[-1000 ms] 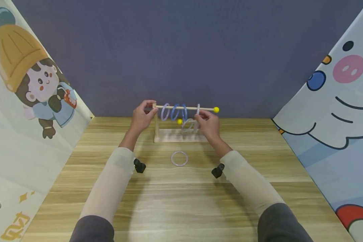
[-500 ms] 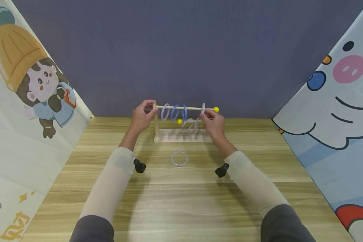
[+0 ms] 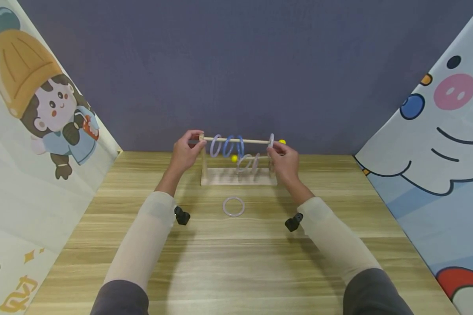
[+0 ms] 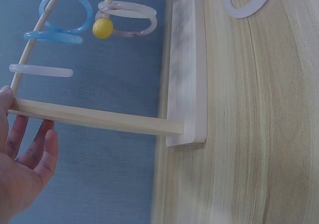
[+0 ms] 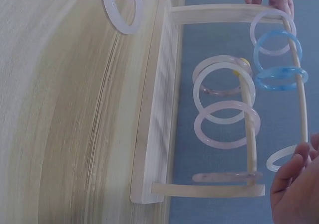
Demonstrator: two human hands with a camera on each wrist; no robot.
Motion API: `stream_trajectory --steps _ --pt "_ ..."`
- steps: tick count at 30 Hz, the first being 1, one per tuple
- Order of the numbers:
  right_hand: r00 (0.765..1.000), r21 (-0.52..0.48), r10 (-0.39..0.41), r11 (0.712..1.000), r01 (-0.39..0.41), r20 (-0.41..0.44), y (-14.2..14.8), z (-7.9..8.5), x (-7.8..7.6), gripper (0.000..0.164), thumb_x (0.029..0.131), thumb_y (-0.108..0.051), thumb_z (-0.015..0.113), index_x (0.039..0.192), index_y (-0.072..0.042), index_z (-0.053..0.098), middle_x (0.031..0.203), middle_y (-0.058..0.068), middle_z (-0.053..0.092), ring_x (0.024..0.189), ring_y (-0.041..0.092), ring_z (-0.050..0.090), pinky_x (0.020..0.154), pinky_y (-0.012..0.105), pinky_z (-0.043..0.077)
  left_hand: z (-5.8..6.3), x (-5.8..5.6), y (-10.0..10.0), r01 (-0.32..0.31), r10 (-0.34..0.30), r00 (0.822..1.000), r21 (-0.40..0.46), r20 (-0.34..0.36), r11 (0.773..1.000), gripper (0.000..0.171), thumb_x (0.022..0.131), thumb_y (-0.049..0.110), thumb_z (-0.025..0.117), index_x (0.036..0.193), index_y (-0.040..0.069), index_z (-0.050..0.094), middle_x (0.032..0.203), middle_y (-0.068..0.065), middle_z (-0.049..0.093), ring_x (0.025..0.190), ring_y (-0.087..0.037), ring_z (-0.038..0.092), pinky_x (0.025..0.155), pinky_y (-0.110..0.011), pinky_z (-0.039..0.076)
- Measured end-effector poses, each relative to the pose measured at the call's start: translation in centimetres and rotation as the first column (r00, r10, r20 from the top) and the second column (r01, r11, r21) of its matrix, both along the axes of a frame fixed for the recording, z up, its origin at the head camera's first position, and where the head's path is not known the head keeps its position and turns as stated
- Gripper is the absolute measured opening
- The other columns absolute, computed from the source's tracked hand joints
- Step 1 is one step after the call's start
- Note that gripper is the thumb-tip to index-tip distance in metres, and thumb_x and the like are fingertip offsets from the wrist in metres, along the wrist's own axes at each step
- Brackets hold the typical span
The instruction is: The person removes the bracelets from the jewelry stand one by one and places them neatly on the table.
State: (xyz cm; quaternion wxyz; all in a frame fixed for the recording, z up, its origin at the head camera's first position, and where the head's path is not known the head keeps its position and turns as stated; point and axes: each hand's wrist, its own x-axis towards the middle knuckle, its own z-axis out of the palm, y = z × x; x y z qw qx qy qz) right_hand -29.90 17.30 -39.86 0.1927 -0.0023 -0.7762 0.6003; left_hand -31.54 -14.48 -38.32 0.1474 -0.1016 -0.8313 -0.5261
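Observation:
A wooden bangle rack point(image 3: 220, 177) stands at the back of the table. My left hand point(image 3: 184, 152) grips the top of its left post point(image 4: 99, 119) between thumb and fingers. On the upper rod point(image 3: 252, 141) hang a pale lavender bangle point(image 4: 42, 70) and two blue bangles point(image 4: 52, 37). Near that rod's right end, my right hand point(image 3: 285, 162) pinches a whitish bangle point(image 3: 271, 140) that is around the rod. The lower rod point(image 5: 250, 149) carries several pale bangles, among them a pink bangle point(image 5: 219, 145). My right fingers partly hide the held bangle.
Another pale bangle point(image 3: 234, 215) lies flat on the wooden table point(image 3: 236, 262) in front of the rack. Yellow balls cap the upper rod point(image 3: 282, 141) and the lower rod, whose yellow ball point(image 4: 102, 28) faces left. A dark wall point(image 3: 236, 78) rises close behind.
My right hand has slid the whitish bangle rightward along the upper rod, close to the yellow end ball. The left hand keeps its place on the post.

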Motion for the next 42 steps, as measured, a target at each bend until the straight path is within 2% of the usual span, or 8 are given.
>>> stream_trajectory --steps 7,12,14,19,22,29,37,42 --pt "0.999 0.024 -0.041 0.999 0.041 -0.001 0.8 0.2 0.1 0.028 0.091 -0.016 0.075 0.117 -0.006 0.076 0.096 0.015 0.073 0.066 0.013 0.065 0.053 0.017 0.054 0.0 0.0 0.0 0.002 -0.002 1.000 0.009 0.001 1.000 0.038 0.099 0.025 0.068 0.133 0.008 0.062 0.123 -0.018 0.068 0.108 -0.037 0.071 0.088 -0.043 0.061" --pt "0.998 0.042 -0.063 0.997 0.063 -0.004 1.4 0.3 0.0 0.029 0.091 -0.014 0.075 0.118 -0.005 0.075 0.102 0.021 0.074 0.067 0.003 0.062 0.056 0.013 0.054 0.1 0.0 0.0 0.012 -0.012 1.000 0.018 -0.001 1.000 0.036 0.099 0.025 0.070 0.132 0.011 0.063 0.122 -0.017 0.068 0.107 -0.035 0.072 0.087 -0.046 0.060" --pt "0.998 0.033 -0.064 0.997 0.064 -0.007 1.6 0.3 0.1 0.029 0.091 -0.014 0.075 0.119 -0.005 0.075 0.099 0.018 0.074 0.064 0.001 0.060 0.055 0.013 0.053 0.0 -0.1 0.0 0.011 -0.011 1.000 0.015 -0.003 1.000 0.037 0.099 0.025 0.070 0.132 0.011 0.063 0.121 -0.017 0.068 0.106 -0.035 0.072 0.087 -0.046 0.061" --pt "0.998 0.009 -0.065 0.998 0.066 -0.021 2.1 0.2 0.1 0.029 0.091 -0.014 0.076 0.118 -0.005 0.075 0.087 -0.001 0.069 0.059 0.001 0.059 0.050 0.013 0.051 0.1 0.0 0.0 0.007 -0.007 1.000 0.013 -0.007 1.000 0.038 0.099 0.024 0.070 0.133 0.009 0.063 0.122 -0.017 0.068 0.107 -0.036 0.072 0.087 -0.045 0.061" --pt "0.998 0.001 -0.065 0.998 0.065 -0.019 2.3 0.1 0.1 0.028 0.091 -0.014 0.076 0.118 -0.006 0.076 0.084 -0.006 0.067 0.058 0.003 0.059 0.049 0.014 0.050 0.1 0.0 0.0 0.004 -0.004 1.000 0.013 -0.007 1.000 0.037 0.099 0.024 0.070 0.132 0.010 0.063 0.123 -0.017 0.068 0.107 -0.036 0.072 0.087 -0.044 0.061" --pt "0.997 -0.016 -0.070 0.997 0.070 -0.024 2.7 0.1 0.2 0.027 0.091 -0.014 0.076 0.117 -0.005 0.076 0.080 -0.008 0.065 0.056 0.004 0.058 0.048 0.015 0.051 0.0 0.0 0.0 0.000 0.000 1.000 0.010 0.000 1.000 0.038 0.099 0.024 0.069 0.133 0.010 0.062 0.123 -0.017 0.068 0.108 -0.037 0.071 0.087 -0.043 0.061" --pt "0.995 0.001 -0.095 0.995 0.095 -0.036 3.2 0.0 0.4 0.027 0.091 -0.014 0.076 0.116 -0.005 0.076 0.076 -0.013 0.065 0.059 0.007 0.060 0.047 0.013 0.048 0.0 -0.1 -0.1 0.011 -0.011 1.000 0.011 0.003 1.000 0.039 0.099 0.025 0.070 0.133 0.009 0.062 0.123 -0.017 0.067 0.109 -0.036 0.071 0.089 -0.048 0.060" --pt "0.990 0.050 -0.114 0.992 0.119 -0.080 3.5 -0.1 0.6 0.027 0.090 -0.015 0.077 0.115 -0.005 0.077 0.083 0.001 0.071 0.063 0.005 0.061 0.048 0.013 0.047 0.0 0.0 -0.1 0.011 -0.011 1.000 0.017 -0.006 1.000 0.039 0.098 0.025 0.070 0.133 0.008 0.062 0.122 -0.018 0.068 0.107 -0.036 0.072 0.087 -0.046 0.061"
